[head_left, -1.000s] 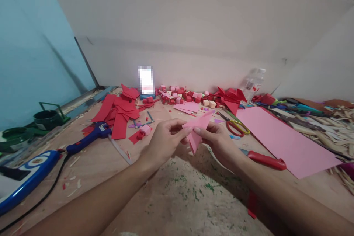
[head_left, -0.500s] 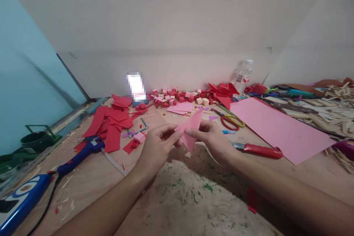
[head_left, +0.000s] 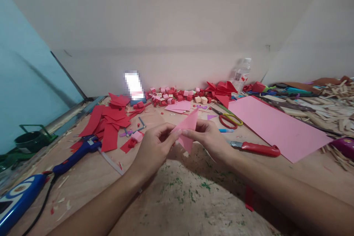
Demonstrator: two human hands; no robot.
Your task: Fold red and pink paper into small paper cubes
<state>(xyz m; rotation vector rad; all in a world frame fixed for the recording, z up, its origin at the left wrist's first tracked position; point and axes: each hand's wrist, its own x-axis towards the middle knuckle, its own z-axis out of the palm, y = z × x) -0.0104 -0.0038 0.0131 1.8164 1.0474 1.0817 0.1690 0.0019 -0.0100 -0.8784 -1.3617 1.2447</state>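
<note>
A folded piece of pink paper is held up above the middle of the table, one corner pointing upward and another down. My left hand pinches it from the left, thumb on the near face. From the right, my right hand grips the same paper, its thumb tip beside the left thumb. Both hands' other fingers are partly hidden behind the paper. Beyond my hands lie flat pink paper pieces. Right of my right hand are scissors, a red-handled knife and a large pink sheet.
A blue glue gun and red paper strips lie on the left. Small red and pink cubes line the back, near a lit phone and a plastic bottle. Wood strips are heaped at the right.
My view has shifted slightly, so everything sits a little further left. Both hands keep their pinch on the pink paper, with hardly any change in its pose.
</note>
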